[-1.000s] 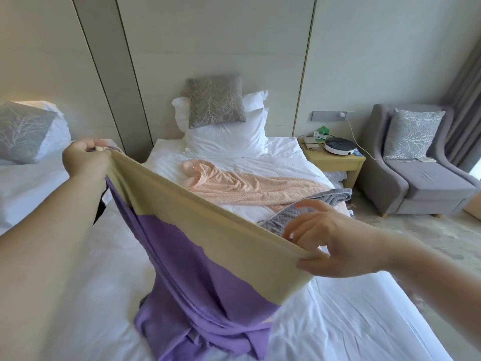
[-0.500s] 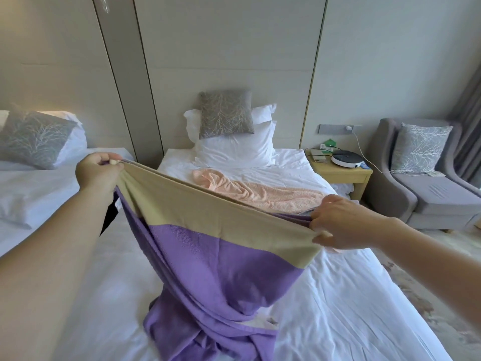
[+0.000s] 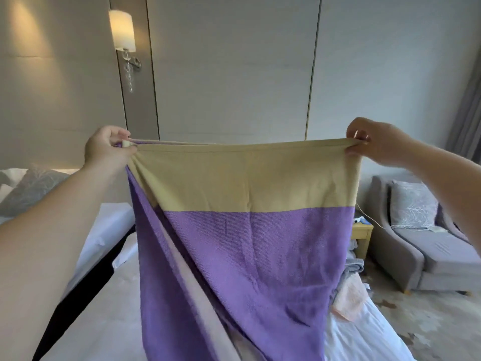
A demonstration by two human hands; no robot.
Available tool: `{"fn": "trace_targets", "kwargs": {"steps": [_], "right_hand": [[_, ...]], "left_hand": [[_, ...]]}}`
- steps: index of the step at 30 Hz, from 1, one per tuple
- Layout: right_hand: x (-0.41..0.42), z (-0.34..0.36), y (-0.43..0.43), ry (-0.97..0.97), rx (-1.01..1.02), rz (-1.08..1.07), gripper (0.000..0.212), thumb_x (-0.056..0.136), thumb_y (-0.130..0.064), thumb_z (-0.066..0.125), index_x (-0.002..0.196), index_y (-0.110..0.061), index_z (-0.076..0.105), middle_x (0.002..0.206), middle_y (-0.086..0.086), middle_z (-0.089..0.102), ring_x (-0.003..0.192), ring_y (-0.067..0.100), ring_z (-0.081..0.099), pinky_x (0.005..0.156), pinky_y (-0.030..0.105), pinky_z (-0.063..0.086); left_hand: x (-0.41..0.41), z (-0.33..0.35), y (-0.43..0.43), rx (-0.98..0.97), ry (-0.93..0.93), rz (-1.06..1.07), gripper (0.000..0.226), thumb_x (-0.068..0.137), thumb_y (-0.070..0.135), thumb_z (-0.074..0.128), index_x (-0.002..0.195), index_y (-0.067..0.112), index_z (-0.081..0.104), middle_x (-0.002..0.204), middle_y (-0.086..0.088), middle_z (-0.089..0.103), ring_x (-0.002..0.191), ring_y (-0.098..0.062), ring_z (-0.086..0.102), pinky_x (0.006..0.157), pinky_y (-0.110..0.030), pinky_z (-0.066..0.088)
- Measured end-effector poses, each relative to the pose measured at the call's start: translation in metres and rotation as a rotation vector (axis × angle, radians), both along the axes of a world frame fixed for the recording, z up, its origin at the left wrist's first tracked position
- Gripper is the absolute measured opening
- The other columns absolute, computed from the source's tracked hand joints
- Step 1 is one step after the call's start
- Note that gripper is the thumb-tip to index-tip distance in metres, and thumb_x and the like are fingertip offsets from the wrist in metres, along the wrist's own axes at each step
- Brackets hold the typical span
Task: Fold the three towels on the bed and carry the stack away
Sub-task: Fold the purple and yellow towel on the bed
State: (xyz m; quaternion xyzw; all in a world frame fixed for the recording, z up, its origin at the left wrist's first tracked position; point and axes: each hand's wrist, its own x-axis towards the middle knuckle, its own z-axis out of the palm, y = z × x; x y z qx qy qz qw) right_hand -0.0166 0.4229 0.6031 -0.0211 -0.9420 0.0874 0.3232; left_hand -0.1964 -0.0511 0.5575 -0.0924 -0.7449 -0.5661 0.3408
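Lifted from the slack drape of half a second ago, the purple towel (image 3: 247,256) now hangs like a curtain above the bed (image 3: 104,321), and the view has tipped up with it, so the pillows are hidden behind the cloth. The left hand (image 3: 109,148) pinches one top corner between thumb and curled fingers, the right hand (image 3: 374,144) pinches the other, and the hem runs nearly level between them. By my reading the task is at its start: this first towel is only being spread out, with no fold made in it. The grey towel (image 3: 354,268) and the pink towel (image 3: 348,295) lie crumpled by the bed's right edge, and no stack shows anywhere. The held towel is a thin, flat-woven cloth with a fine diagonal rib. A tan band with a stitched hem crosses its top and purple fills the rest. It falls in long soft creases, its left side doubled back in a slanting pleat, and its lower end runs out of view. The pink towel looks fluffier and the grey one thicker, bunched in rolls. The sheet beneath is smooth and white.
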Motion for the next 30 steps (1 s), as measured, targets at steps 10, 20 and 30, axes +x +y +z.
{"fn": "trace_targets", "kwargs": {"steps": [10,20,30], "right_hand": [[0.0,0.031,0.008,0.15,-0.078,-0.056,0.018,0.078,-0.011,0.074,0.082,-0.017,0.058,0.086,0.005,0.059,0.076,0.025,0.051,0.071,0.029,0.034],[-0.06,-0.073,0.019,-0.205,-0.177,-0.114,0.019,0.075,-0.016,0.078,0.078,-0.014,0.059,0.097,0.013,0.048,0.102,0.021,0.043,0.083,0.03,0.037],[-0.185,-0.164,0.037,-0.3,-1.127,-0.161,0.022,0.081,0.014,0.06,0.08,-0.006,0.052,0.076,0.014,0.06,0.062,0.024,0.068,0.054,0.027,0.058]], "left_hand": [[0.006,0.04,0.006,-0.119,0.061,0.087,0.031,0.087,0.013,0.065,0.118,0.011,0.067,0.108,-0.01,0.065,0.089,-0.018,0.053,0.078,-0.019,0.036],[-0.054,-0.052,-0.001,-0.382,-0.339,-0.068,0.015,0.082,0.004,0.069,0.096,0.007,0.064,0.091,-0.011,0.063,0.083,-0.023,0.054,0.08,-0.035,0.047],[-0.164,-0.139,0.045,-0.037,-0.628,-0.24,0.013,0.093,-0.007,0.051,0.1,0.003,0.048,0.104,-0.02,0.055,0.063,-0.024,0.067,0.061,-0.029,0.061]]}}
